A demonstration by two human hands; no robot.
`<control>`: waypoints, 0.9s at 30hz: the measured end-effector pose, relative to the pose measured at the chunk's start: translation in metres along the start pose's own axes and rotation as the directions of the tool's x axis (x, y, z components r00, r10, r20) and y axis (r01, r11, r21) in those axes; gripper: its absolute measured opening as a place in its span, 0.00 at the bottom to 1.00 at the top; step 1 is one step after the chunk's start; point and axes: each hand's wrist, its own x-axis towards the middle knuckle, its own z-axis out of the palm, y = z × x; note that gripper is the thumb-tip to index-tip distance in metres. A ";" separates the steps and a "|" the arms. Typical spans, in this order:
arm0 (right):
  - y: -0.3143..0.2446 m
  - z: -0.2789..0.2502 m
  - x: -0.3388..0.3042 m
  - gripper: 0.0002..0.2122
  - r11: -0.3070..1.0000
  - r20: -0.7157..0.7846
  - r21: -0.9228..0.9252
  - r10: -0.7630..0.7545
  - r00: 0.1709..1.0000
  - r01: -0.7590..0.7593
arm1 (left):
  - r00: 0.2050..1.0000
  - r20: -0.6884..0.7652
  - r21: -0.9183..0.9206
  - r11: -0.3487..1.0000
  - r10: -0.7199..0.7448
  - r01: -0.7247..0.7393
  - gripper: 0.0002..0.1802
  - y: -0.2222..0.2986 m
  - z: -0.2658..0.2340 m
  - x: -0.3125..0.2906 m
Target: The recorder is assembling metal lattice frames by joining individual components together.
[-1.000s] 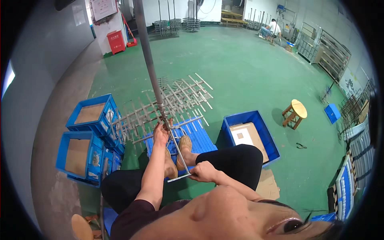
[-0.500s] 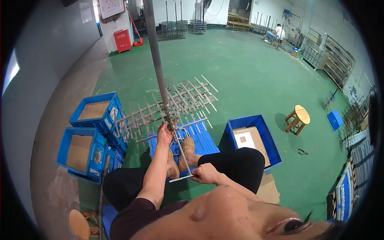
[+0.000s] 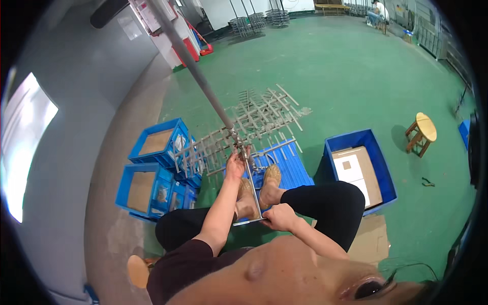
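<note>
A grey metal rack point(image 3: 264, 120) with many crossbars spreads in front of me, its long pole point(image 3: 195, 68) slanting up to the left. From the pole's lower end a thin rod with a crossbar handle, like a T-handle wrench point(image 3: 252, 185), runs toward my lap. My right hand point(image 3: 279, 217) is closed on the right end of that handle. My left hand point(image 3: 236, 165) curls its fingers around the joint at the pole's lower end; the exact grip is partly hidden. Under my feet lies a blue ribbed plastic platform point(image 3: 292, 165).
Stacked blue crates point(image 3: 155, 119) with cardboard inside stand to the left. On the right sit a blue bin point(image 3: 389, 175) holding cardboard and white pieces, a wooden stool point(image 3: 426, 127) and pliers point(image 3: 428, 182). More racks point(image 3: 249, 23) and a seated person point(image 3: 377, 15) are far off.
The whole view has swung left and tilted, so the surroundings sit further right in the picture. Both hands keep their places on the pole joint and the handle.
</note>
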 end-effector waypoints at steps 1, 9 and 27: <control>0.000 0.003 -0.001 0.11 1.000 -0.017 0.009 -0.008 1.000 0.008 | 1.000 -0.017 -0.037 0.999 -0.022 0.021 0.18 0.003 -0.001 -0.002; 0.006 0.015 -0.004 0.10 0.998 -0.154 0.048 -0.038 0.987 0.046 | 0.993 -0.105 -0.066 0.997 -0.046 0.039 0.17 0.006 0.000 -0.004; 0.003 0.011 -0.003 0.11 0.998 -0.173 0.050 -0.022 0.985 0.031 | 0.995 -0.085 -0.041 0.998 -0.060 0.056 0.17 0.010 0.016 -0.009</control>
